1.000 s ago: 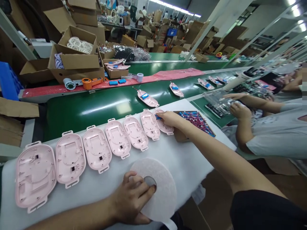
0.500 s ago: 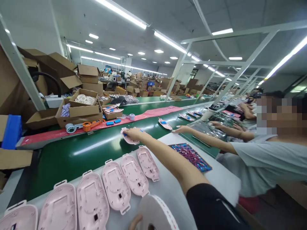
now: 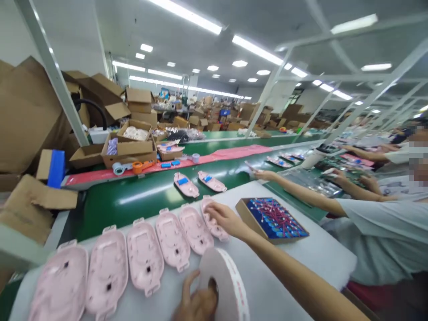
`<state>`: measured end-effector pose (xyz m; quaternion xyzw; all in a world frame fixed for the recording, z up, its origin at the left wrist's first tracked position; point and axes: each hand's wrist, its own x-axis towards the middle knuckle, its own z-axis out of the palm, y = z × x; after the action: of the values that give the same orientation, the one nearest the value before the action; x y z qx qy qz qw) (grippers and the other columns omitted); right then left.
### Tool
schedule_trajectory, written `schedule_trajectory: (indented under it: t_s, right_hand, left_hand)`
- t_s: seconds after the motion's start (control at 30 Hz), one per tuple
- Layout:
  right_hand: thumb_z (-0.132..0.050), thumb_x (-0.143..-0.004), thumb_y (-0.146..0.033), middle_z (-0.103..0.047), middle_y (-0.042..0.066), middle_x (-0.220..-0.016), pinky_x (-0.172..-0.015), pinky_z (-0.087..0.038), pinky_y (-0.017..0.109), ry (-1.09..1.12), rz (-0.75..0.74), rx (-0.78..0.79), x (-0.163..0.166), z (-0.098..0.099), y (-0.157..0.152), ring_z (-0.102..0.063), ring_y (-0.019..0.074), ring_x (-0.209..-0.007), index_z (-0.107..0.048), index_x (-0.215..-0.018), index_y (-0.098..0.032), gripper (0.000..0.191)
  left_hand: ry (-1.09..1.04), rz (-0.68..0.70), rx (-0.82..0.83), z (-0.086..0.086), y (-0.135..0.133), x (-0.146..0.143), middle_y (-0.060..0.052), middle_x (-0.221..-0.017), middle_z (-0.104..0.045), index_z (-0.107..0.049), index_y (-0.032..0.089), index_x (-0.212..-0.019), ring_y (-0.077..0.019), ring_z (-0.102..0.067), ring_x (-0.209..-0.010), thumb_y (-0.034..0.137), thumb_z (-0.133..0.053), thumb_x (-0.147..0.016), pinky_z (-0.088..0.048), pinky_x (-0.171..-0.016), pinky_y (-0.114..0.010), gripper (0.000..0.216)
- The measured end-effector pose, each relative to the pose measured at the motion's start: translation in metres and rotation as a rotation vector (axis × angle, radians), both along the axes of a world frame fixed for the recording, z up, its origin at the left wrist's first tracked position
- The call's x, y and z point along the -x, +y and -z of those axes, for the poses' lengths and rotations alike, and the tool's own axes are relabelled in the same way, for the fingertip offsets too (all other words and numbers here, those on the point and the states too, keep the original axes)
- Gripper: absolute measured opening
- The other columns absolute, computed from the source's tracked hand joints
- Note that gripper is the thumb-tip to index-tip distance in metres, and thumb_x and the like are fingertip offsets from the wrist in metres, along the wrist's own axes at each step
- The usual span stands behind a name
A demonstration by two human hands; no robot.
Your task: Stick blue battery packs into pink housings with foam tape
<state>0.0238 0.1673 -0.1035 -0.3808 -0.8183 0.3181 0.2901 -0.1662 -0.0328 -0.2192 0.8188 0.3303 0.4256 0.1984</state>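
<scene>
A row of pink plastic shells (image 3: 172, 238), inner side up, lies along the white table edge. My right hand (image 3: 225, 218) is at the rightmost pink shell (image 3: 214, 227), its fingers closed on the upper part and hiding some of it. My left hand (image 3: 197, 298) holds a wide roll of white tape (image 3: 229, 290), standing on edge, with fingers in its core. On the green belt beyond rest two pink shells bearing blue packs, the left shell (image 3: 186, 184) and the right shell (image 3: 212, 181).
At right on the table (image 3: 264, 276) is a carton (image 3: 254, 227) of blue packs with red wires. A co-worker's hand (image 3: 264, 174) holds a shell over the belt (image 3: 113, 214). Tape dispensers (image 3: 137, 167) and cardboard boxes (image 3: 129, 151) stand across the belt.
My right hand has let go of the pink shell with the blue pack on the belt and come back to the row. The co-worker's hand has lifted a shell. The view has shifted.
</scene>
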Motion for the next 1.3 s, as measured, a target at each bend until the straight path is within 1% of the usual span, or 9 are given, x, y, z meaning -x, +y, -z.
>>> schedule_trajectory:
  t_s: [0.07, 0.13, 0.23, 0.33, 0.47, 0.6, 0.7, 0.97, 1.3]
  right_hand:
    - [-0.038, -0.108, -0.064, -0.069, 0.006, -0.069, -0.047, -0.043, 0.025, 0.175, -0.022, 0.38, -0.038, 0.017, -0.058, -0.06, 0.0146, -0.053, -0.069, -0.08, -0.015, 0.064]
    - [-0.03, -0.104, -0.077, -0.065, 0.007, -0.062, -0.047, -0.041, 0.027, 0.313, -0.121, 0.606, -0.064, 0.028, -0.112, -0.057, 0.0152, -0.05, -0.069, -0.073, -0.015, 0.08]
    - [-0.033, -0.099, -0.085, -0.072, 0.01, -0.073, -0.063, -0.05, 0.03, 0.362, -0.237, 0.547, -0.071, 0.029, -0.176, -0.064, 0.0188, -0.065, -0.078, -0.085, -0.013, 0.086]
    - [-0.047, -0.097, -0.083, -0.072, 0.007, -0.074, -0.069, -0.05, 0.028, 0.304, -0.192, 0.462, -0.055, 0.02, -0.211, -0.065, 0.0178, -0.069, -0.079, -0.087, -0.015, 0.075]
    - [-0.063, -0.102, -0.059, -0.068, 0.003, -0.065, -0.061, -0.045, 0.024, 0.301, -0.099, 0.478, -0.036, 0.013, -0.224, -0.061, 0.0132, -0.059, -0.074, -0.074, -0.015, 0.053]
    - [-0.068, -0.102, -0.036, -0.061, -0.001, -0.057, -0.052, -0.039, 0.021, 0.39, -0.091, 0.417, -0.031, 0.016, -0.228, -0.052, 0.0086, -0.051, -0.065, -0.065, -0.016, 0.042]
    - [-0.067, -0.103, -0.034, -0.058, -0.002, -0.056, -0.05, -0.038, 0.021, 0.483, -0.107, 0.396, -0.027, 0.02, -0.233, -0.05, 0.0083, -0.05, -0.063, -0.065, -0.016, 0.042]
    - [-0.067, -0.103, -0.03, -0.062, 0.0, -0.06, -0.052, -0.044, 0.023, 0.703, -0.178, 0.335, -0.017, 0.027, -0.236, -0.055, 0.0105, -0.052, -0.071, -0.073, -0.017, 0.032]
    - [-0.065, -0.103, -0.028, -0.067, 0.004, -0.066, -0.055, -0.048, 0.025, 0.748, -0.217, 0.308, -0.013, 0.033, -0.234, -0.06, 0.0136, -0.057, -0.076, -0.078, -0.017, 0.029]
  left_hand:
    - [0.019, 0.061, -0.01, -0.011, -0.01, 0.005, -0.017, -0.124, -0.073, -0.033, 0.023, -0.162, -0.039, -0.074, -0.108, 0.056, -0.076, -0.084, -0.037, -0.117, -0.079, 0.095]
    - [0.022, 0.013, 0.021, -0.022, -0.017, 0.008, -0.021, -0.13, -0.069, -0.033, 0.018, -0.159, -0.0426, -0.068, -0.118, 0.061, -0.079, -0.079, -0.029, -0.118, -0.081, 0.102]
    - [0.027, -0.085, 0.079, -0.035, -0.02, 0.008, -0.019, -0.126, -0.069, -0.043, 0.019, -0.151, -0.0415, -0.062, -0.123, 0.063, -0.079, -0.079, -0.031, -0.119, -0.076, 0.091]
    - [0.033, -0.104, 0.062, -0.044, -0.02, 0.007, -0.017, -0.122, -0.069, -0.048, 0.019, -0.146, -0.0399, -0.059, -0.125, 0.062, -0.08, -0.081, -0.034, -0.117, -0.072, 0.084]
    - [0.071, -0.095, 0.048, -0.054, -0.019, 0.008, -0.016, -0.121, -0.067, -0.051, 0.016, -0.143, -0.0401, -0.052, -0.132, 0.058, -0.081, -0.083, -0.037, -0.117, -0.067, 0.079]
    - [0.095, -0.052, 0.073, -0.058, -0.016, 0.01, -0.014, -0.122, -0.069, -0.048, 0.018, -0.144, -0.0346, -0.061, -0.122, 0.054, -0.08, -0.086, -0.034, -0.119, -0.065, 0.076]
    - [0.07, 0.007, 0.096, -0.058, -0.014, 0.01, -0.014, -0.124, -0.07, -0.046, 0.019, -0.147, -0.0317, -0.066, -0.115, 0.053, -0.079, -0.087, -0.031, -0.121, -0.063, 0.076]
    - [0.019, 0.094, 0.148, -0.064, -0.011, 0.009, -0.014, -0.128, -0.071, -0.05, 0.019, -0.145, -0.0312, -0.068, -0.117, 0.05, -0.073, -0.092, -0.033, -0.12, -0.062, 0.065]
    - [-0.049, 0.112, 0.204, -0.064, -0.011, 0.009, -0.014, -0.13, -0.07, -0.052, 0.02, -0.146, -0.0317, -0.066, -0.121, 0.051, -0.071, -0.094, -0.03, -0.122, -0.062, 0.065]
